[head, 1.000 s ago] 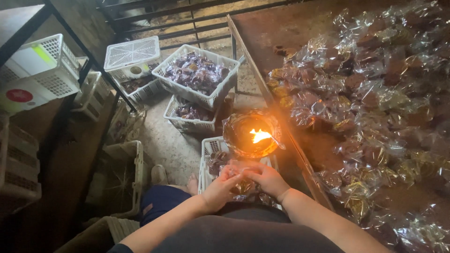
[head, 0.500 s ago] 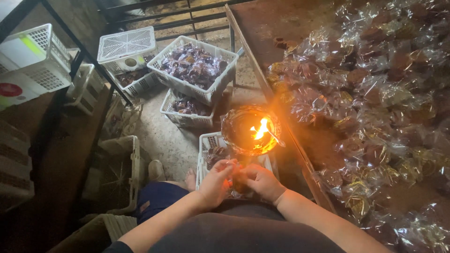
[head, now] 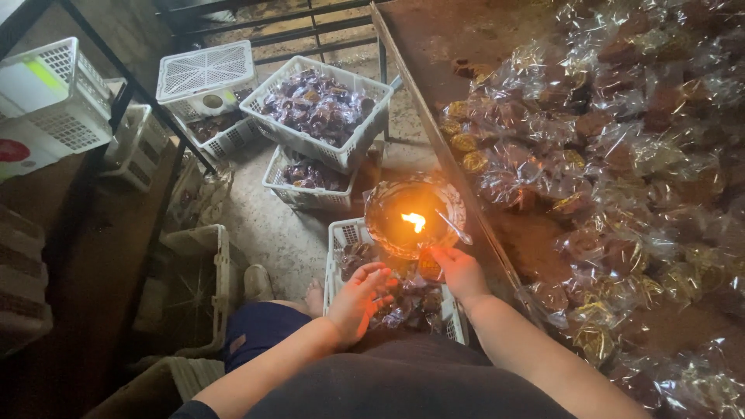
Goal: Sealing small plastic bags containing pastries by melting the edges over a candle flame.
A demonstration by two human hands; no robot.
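Note:
A round bowl (head: 388, 203) with a small flame (head: 415, 222) burning in it sits at the edge of the table, with a thin metal stick resting on its rim. My right hand (head: 459, 271) is just below the bowl, pinching a small clear-wrapped packet (head: 428, 266) near the flame. My left hand (head: 362, 301) hovers with fingers spread over a white basket (head: 339, 237) of wrapped dark sweets by my knees.
The rusty brown table (head: 466, 39) on the right is piled with clear-wrapped dark sweets (head: 621, 155). More white baskets (head: 318, 109) with wrapped pieces stand on the concrete floor ahead. Empty white crates (head: 54, 101) stack at left. My bare foot (head: 314, 295) rests by the basket.
My hands have separated: the left dropped over the basket with open fingers, the right stayed by the bowl holding a packet. The view has shifted slightly downward and left.

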